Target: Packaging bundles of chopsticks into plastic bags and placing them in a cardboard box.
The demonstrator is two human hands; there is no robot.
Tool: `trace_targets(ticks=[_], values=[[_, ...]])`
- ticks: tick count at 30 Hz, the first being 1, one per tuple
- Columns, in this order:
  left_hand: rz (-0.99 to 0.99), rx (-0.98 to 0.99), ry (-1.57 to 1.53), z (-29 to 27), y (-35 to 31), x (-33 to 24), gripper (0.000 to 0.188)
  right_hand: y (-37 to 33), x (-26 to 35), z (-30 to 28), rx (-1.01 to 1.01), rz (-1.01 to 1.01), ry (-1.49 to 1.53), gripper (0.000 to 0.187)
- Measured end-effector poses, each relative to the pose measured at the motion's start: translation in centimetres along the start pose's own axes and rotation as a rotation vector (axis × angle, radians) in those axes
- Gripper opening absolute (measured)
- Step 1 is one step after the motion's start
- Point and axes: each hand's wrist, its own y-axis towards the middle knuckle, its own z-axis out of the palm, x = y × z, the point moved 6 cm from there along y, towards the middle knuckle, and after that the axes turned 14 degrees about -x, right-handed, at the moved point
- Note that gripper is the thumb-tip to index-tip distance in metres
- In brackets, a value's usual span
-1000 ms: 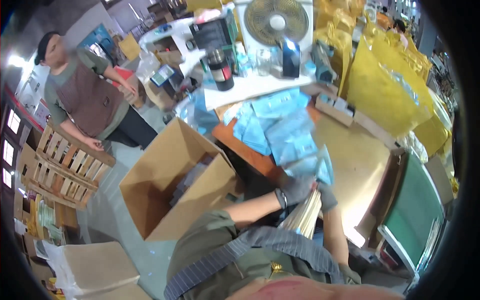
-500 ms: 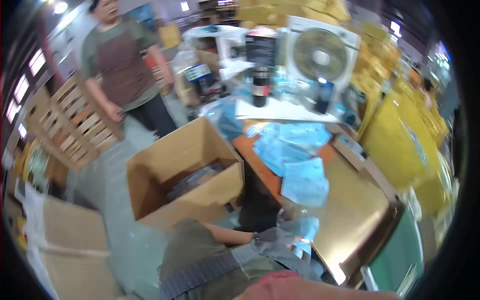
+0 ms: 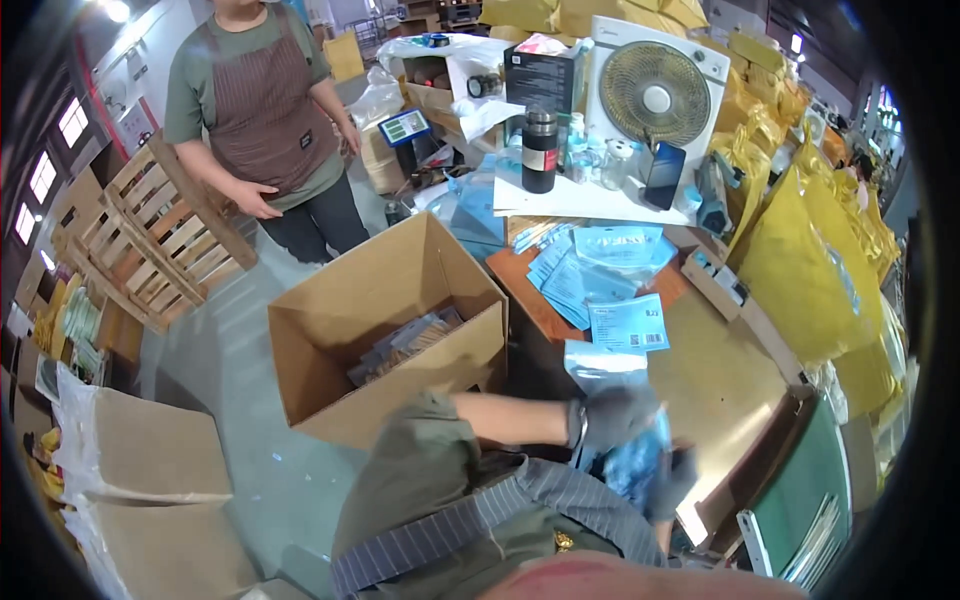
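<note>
A shiny blue plastic pouch [image 3: 636, 468] is held low, close to my body by the table's near edge. My left hand [image 3: 612, 416], in a dark grey glove, is closed at its top edge; the fingertips are smeared by motion. On the pouch's right side my right hand [image 3: 674, 484], gloved alike and blurred, is closed around it. Just beyond my left hand a clear-and-blue pouch [image 3: 603, 362] lies on the table. Farther back are a flat printed blue pouch [image 3: 628, 322] and a loose pile of blue pouches [image 3: 575, 275].
Left of the table stands an open cardboard box [image 3: 395, 405] with small packed items inside. A black flask [image 3: 539, 150], a phone [image 3: 663, 176] and a white fan [image 3: 655, 85] stand at the back. Yellow sacks [image 3: 810, 260] crowd the right. A person in a brown apron [image 3: 265, 95] stands far left.
My left hand has moved up and right, and the blue pouch now shows between both hands. My right hand has come into view. The person beyond the box looks nearer.
</note>
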Motion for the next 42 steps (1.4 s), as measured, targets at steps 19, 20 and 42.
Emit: trace_targets(ticks=[19,20,42], values=[[0.092,0.624,0.199,0.2,15.3,5.0,0.027,20.2,4.6,-4.0,0.163,0.061,0.068,0.005],[-0.128,0.485,-0.013,-3.2,16.3,2.3,0.032,21.2,4.9,-4.7,0.098,0.039,0.122,0.005],[-1.209,-0.518,-0.843,-33.0,-12.0,13.6,0.063,6.2,24.6,16.6,0.772,-0.852,0.110,0.037]])
